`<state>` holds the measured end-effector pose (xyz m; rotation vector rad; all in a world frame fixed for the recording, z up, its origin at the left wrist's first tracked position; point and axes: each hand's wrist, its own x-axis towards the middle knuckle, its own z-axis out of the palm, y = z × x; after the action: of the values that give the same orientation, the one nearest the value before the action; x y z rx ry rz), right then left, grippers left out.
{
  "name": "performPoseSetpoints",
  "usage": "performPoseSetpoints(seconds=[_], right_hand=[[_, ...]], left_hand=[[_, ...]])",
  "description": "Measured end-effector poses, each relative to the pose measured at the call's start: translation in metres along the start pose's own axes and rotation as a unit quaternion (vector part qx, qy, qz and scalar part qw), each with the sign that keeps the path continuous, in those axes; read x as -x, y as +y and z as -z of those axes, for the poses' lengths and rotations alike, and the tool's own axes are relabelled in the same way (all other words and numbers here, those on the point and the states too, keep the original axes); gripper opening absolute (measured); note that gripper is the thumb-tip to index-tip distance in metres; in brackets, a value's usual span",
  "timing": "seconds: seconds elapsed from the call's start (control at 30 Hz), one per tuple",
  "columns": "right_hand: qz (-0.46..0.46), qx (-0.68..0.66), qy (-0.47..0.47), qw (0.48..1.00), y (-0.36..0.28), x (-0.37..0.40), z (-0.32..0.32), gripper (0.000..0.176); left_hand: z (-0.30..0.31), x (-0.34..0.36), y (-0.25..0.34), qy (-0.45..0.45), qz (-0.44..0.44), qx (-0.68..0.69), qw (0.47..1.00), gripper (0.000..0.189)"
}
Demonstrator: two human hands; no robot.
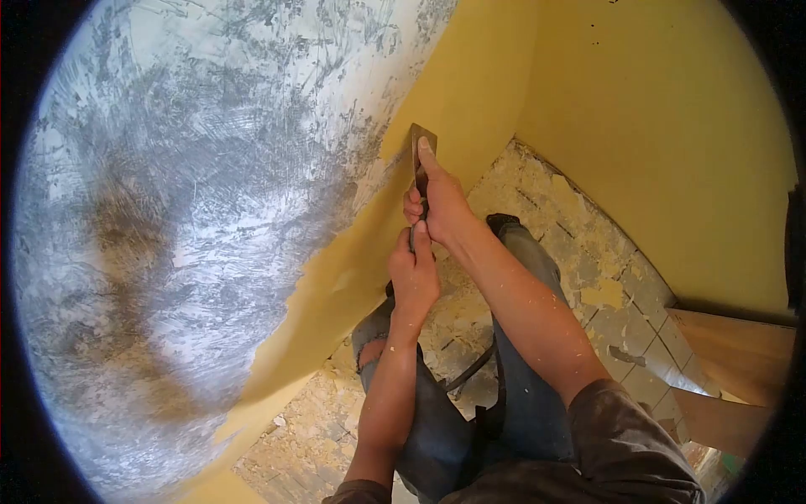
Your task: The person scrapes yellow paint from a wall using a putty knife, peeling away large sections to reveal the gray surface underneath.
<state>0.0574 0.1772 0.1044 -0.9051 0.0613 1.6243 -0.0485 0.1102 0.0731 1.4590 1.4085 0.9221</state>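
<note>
A scraper (425, 134) with a flat metal blade is held in both my hands, its blade against the yellow paint of the wall (457, 101) near the scraped border. My right hand (442, 202) is closed round the upper part, with the thumb stretched along the blade. Lower down, my left hand (414, 273) grips the handle end, most of which its fingers hide. To the left, a large scraped area (227, 168) shows grey and white patches, with a ragged edge against the remaining yellow paint.
Paint flakes and rubble cover the tiled floor (579, 252) around my feet. A second yellow wall (655, 151) meets the first at a corner ahead. Wooden boards (735, 353) stand at the lower right, and a dark strip or cable (470, 370) lies between my legs.
</note>
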Motion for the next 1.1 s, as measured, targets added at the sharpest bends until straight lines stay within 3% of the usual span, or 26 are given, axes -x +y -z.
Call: performPoseSetpoints(seconds=[0.23,0.37,0.43,0.57,0.67,0.73,0.97,1.03,1.1], right_hand=[[-0.042,0.019,-0.038,0.998,0.044,0.019,-0.003,0.054],[-0.06,0.007,-0.016,0.998,0.054,0.023,-0.007,0.051],[-0.055,0.004,-0.014,0.998,0.052,0.023,-0.009,0.051],[-0.057,0.019,-0.033,0.998,0.042,0.02,-0.01,0.054],[-0.065,0.033,-0.015,0.997,0.032,0.017,-0.011,0.056],[-0.074,0.03,0.0,0.997,0.033,0.013,-0.009,0.057],[-0.042,0.016,-0.004,0.999,0.042,0.008,-0.018,0.065],[-0.029,0.017,-0.007,0.999,0.048,0.008,-0.018,0.065],[-0.025,0.009,-0.06,0.998,0.058,0.011,-0.016,0.061]], left_hand=[[0.027,0.041,-0.002,0.027,0.112,0.114,0.987,0.035],[0.041,0.046,-0.005,0.02,0.11,0.094,0.989,0.034],[0.042,0.043,-0.006,0.012,0.01,-0.024,1.0,0.033],[0.042,0.032,0.01,-0.02,0.075,-0.049,0.996,0.034],[0.035,0.027,-0.009,-0.021,0.047,-0.093,0.994,0.036],[0.032,0.022,-0.013,0.007,-0.046,-0.108,0.993,0.037],[0.05,0.019,0.004,-0.032,0.041,-0.082,0.995,0.036],[0.053,0.021,-0.001,0.004,-0.077,-0.092,0.993,0.036],[0.059,0.028,-0.004,0.017,-0.084,-0.082,0.993,0.036]])
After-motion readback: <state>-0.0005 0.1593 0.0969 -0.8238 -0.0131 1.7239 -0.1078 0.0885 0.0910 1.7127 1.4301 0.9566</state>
